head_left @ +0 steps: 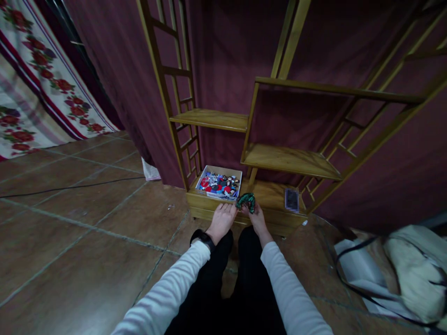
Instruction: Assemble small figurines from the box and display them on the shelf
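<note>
Between my two hands is a small, shiny dark green thing (246, 202), curved and bunched; its kind is hard to make out. My right hand (257, 219) is closed round its right lower side. At its left end, my left hand (223, 219) is closed too, fingers bent together and touching it; the fingertips are partly hidden. Just beyond the left hand stands an open white box (223, 169), full of small colourful figures or trinkets (220, 183) in red, blue, black and silver.
The box rests on the low base of a wooden shelf rack (268, 193), with a dark rectangular item (292, 200) at its right. Shelf boards (289, 158) jut out above. A pale bag (415, 270) with a black strap lies right. A dark cable (70, 187) crosses the tiled floor.
</note>
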The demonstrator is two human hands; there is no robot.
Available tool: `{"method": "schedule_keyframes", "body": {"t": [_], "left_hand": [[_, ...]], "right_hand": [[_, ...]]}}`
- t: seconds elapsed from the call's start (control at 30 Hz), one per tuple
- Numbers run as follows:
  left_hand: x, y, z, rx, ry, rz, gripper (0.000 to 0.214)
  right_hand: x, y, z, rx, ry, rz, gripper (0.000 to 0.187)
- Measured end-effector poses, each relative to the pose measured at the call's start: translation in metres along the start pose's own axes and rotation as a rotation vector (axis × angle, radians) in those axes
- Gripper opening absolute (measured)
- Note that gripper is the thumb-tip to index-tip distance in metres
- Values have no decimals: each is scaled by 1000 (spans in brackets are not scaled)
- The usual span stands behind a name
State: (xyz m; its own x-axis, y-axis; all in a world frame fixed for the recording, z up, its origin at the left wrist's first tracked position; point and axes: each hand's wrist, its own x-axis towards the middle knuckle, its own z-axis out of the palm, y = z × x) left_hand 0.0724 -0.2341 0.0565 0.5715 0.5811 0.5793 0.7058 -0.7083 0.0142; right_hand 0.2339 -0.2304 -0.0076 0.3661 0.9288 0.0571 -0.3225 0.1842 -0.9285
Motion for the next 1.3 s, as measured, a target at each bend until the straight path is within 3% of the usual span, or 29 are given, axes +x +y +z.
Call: {"method": "schedule_keyframes", "body": {"t": [0.33, 0.63, 0.8, 1.13, 1.3], "left_hand": [[8, -5, 15, -378, -50, -384, 14], [11, -18, 50, -1111, 139, -731, 13], [12, -19, 54, -1504, 162, -917, 28], [4, -28, 48, -1723, 63, -1131, 25], [3, -36, 49, -1841, -8, -1217, 16]], "right_hand": [[-4, -14, 1, 5, 44, -11, 38], [-3, -17, 3, -41, 53, -41, 39], [0, -10, 7, -163, 40, -107, 38], [4, 3, 10, -592, 73, -290, 23], [7, 7, 10, -603, 15, -216, 21]]}}
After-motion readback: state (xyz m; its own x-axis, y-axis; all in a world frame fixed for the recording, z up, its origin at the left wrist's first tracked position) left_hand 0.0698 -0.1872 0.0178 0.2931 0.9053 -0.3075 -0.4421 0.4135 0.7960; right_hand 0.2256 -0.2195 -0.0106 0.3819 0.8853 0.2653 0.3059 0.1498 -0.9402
